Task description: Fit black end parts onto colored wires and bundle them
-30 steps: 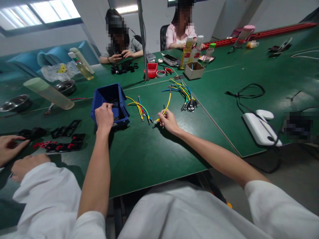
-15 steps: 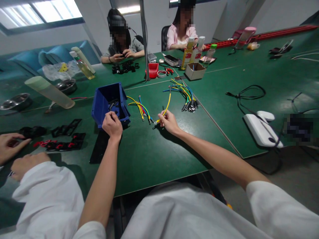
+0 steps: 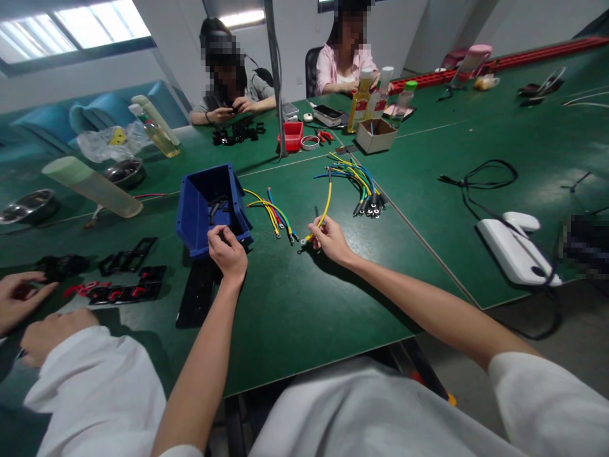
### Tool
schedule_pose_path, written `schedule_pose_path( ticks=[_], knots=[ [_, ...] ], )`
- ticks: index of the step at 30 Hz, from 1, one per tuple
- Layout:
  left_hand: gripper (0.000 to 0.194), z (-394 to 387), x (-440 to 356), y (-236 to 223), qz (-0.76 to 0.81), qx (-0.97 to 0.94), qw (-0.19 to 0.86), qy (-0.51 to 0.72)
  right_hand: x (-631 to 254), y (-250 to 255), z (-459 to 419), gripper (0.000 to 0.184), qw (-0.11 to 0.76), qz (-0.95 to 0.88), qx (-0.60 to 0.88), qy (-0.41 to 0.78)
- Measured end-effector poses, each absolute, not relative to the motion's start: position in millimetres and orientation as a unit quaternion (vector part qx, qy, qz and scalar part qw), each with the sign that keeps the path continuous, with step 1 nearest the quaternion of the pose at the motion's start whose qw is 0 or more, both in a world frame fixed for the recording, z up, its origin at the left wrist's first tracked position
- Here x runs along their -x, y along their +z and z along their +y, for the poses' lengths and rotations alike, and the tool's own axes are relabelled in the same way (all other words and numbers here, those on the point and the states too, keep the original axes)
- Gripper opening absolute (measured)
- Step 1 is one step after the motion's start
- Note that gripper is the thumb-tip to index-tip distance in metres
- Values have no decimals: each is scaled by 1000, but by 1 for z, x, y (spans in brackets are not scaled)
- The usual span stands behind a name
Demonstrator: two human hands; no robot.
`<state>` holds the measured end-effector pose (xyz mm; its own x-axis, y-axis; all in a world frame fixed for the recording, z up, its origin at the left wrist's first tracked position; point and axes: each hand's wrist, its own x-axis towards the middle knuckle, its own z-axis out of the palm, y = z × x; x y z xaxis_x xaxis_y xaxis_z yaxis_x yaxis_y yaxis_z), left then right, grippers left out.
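Note:
Between the thumb and fingers of my right hand [image 3: 332, 241] is a yellow cable [image 3: 328, 202] with a ring terminal at its near end, curving up from the grip. My left hand [image 3: 229, 255] is closed in front of a blue bin [image 3: 189, 225]; whatever its curled fingers may hold is hidden. Inside the bin lie small black sleeve-like pieces [image 3: 217, 208]. A few yellow, blue, green and red cables [image 3: 275, 212] rest between the bin and my right hand. Farther right is a larger bunch of cables [image 3: 361, 178] with black sleeves and ring terminals.
A black flat phone-like slab [image 3: 194, 298] lies below the bin. At left, a neighbour's hands [image 3: 57, 336] are near black and red parts [image 3: 126, 291]. A pole [image 3: 276, 82], red tray [image 3: 291, 136], cardboard box [image 3: 375, 138] and bottles stand behind; a white device [image 3: 516, 251] lies right.
My left hand has shifted slightly right and toward me, away from the bin's front. The right hand still grips the yellow cable. The whole view has moved a little.

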<state>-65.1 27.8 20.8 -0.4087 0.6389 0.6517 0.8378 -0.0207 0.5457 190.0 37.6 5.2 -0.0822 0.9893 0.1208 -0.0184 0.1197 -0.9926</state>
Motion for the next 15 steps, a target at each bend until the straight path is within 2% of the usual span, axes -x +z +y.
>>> schedule_pose_path(
  ticks=[11, 15],
  knots=[
    [27, 21, 47, 23, -651, 512, 66, -557, -185, 4, 38, 32, 520, -544, 457, 474],
    [28, 17, 39, 19, -657, 513, 48, -550, -182, 2, 38, 32, 530, -543, 467, 454]
  ],
)
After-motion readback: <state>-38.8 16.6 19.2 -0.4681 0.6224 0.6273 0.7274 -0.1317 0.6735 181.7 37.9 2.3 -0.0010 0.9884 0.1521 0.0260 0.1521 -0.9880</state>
